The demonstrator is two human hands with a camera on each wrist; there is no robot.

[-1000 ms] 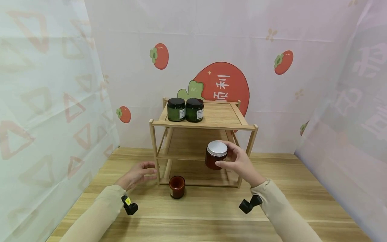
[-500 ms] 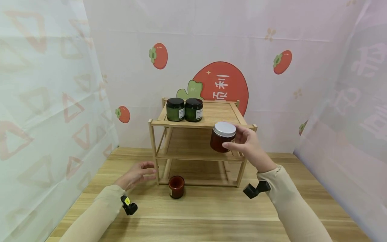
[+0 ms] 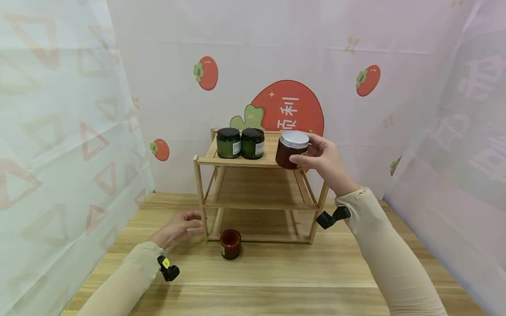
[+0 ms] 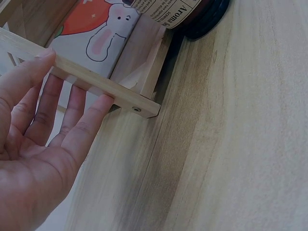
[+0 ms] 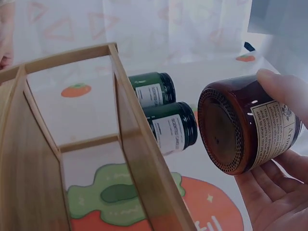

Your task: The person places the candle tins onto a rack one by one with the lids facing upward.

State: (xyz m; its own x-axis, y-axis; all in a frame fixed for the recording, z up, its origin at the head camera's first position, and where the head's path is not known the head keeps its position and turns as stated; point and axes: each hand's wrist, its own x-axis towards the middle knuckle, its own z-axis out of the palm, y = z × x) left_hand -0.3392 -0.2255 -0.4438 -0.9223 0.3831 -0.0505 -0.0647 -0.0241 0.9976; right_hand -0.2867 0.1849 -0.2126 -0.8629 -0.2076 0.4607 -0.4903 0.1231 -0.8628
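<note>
My right hand (image 3: 330, 164) holds an amber glass candle jar (image 3: 286, 154) with a silver lid, thumb on one side and fingers on the other. The jar is upright, raised at the front right of the top shelf of a wooden rack (image 3: 221, 162). From the right wrist view, the jar's ribbed base (image 5: 221, 137) and cream label show. My left hand (image 3: 178, 229) pinches the rack's front left post (image 4: 91, 79) between thumb and fingertips. Two green candle jars (image 3: 228, 147) with black lids stand side by side on the left of the top shelf.
A small open red-brown glass jar (image 3: 231, 249) stands on the wood-grain table (image 3: 253, 281), just before the rack's lower front rail. Below the top shelf, the rack has a middle shelf (image 3: 257, 186) and a lower one. Printed cloth walls (image 3: 174, 87) enclose the back and sides.
My right hand has lifted the amber candle jar from in front of the lower shelves up to top-shelf level, slightly to the right. My left hand stays on the post.
</note>
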